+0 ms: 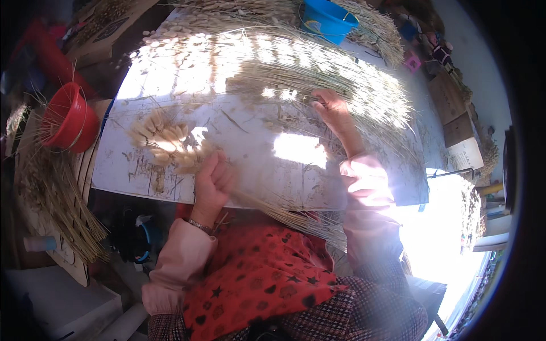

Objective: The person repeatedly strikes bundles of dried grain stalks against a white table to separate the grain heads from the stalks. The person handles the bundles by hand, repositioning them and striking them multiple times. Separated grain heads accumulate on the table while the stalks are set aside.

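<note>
My left hand is closed around a bunch of dried bunny-tail grass. Its fluffy heads fan out to the left over the white table, and its stems run down to the right past the table's front edge. At the near side of a large pile of dried grass stems is my right hand, with its fingers bent beside the stalks; whether it pinches a stem I cannot tell. The pile's fluffy heads lie at the left and its stem ends at the right. Bright sunlight washes out part of it.
A blue bucket stands at the back among the stalks. At the left are a red bucket with thin stems in it and a bundle of dried stalks on cardboard. Cardboard boxes line the right side.
</note>
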The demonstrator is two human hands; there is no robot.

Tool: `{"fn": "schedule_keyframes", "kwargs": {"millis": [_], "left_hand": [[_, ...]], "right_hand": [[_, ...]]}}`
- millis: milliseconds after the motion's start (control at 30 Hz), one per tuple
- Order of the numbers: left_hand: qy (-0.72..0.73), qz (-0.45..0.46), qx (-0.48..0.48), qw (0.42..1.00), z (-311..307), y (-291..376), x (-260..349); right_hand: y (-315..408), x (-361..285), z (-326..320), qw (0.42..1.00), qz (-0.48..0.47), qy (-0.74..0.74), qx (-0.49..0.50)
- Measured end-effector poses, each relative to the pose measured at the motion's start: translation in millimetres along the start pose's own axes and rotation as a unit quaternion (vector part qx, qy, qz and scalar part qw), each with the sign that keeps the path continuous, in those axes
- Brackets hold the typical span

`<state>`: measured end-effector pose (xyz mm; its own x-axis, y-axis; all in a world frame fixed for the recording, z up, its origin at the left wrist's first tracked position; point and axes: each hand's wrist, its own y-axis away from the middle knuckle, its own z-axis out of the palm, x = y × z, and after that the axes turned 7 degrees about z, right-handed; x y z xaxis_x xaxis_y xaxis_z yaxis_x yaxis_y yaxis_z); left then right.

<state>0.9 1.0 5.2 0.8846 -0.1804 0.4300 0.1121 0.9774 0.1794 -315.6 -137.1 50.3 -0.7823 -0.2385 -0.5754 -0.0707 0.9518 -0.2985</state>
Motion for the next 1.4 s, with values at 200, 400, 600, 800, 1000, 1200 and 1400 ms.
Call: {"fn": "schedule_keyframes", "kwargs": {"millis": [200,400,600,800,1000,1200,1400], "left_hand": [[-0.005,-0.016,-0.009,1.000,-3.1,-1.9,0.4],[-0.020,-0.032,0.021,0.999,-3.8,-2.3,2.8],[0.004,-0.030,-0.005,1.000,-1.9,-2.5,1.5],[0.013,-0.023,0.012,1.000,-1.9,-1.7,1.4],[0.017,-0.016,0.016,1.000,0.0,-4.3,1.3],[0.003,-0.015,0.136,0.991,8.1,-1.9,-0.4],[-0.004,-0.007,-0.005,1.000,-2.0,-4.8,3.0]], "right_hand": [[-34.9,-0.2,18.2,0.998,-0.048,0.044,0.004],[-58.6,2.4,40.5,0.959,-0.080,0.270,-0.031],[-39.4,-27.6,18.1,0.989,-0.139,0.035,0.044],[-13.8,-72.7,10.6,0.988,-0.145,0.053,0.002],[44.0,-122.1,45.1,0.938,-0.329,0.094,-0.060],[94.0,-172.6,42.6,0.920,-0.389,-0.028,-0.042],[131.8,-184.4,-1.0,0.901,-0.422,0.099,-0.026]]}}
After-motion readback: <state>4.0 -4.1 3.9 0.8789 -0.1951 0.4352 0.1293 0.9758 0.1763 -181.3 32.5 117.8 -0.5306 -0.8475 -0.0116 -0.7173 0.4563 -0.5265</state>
